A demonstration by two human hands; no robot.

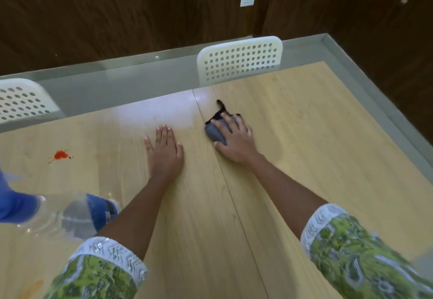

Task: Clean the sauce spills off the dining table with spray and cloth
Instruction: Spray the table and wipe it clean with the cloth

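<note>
Right hand [234, 139] presses the grey cloth [216, 134] onto the bench [316, 146] at mid-table, fingers spread over it. Left hand [164, 150] lies flat, fingers straight, holding nothing. Red sauce spot [61, 155] at left is not yet wiped, with the spray bottle [79, 214] near it. Judged partway through.

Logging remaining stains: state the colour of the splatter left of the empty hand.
Red-orange splatter, head view.
</note>
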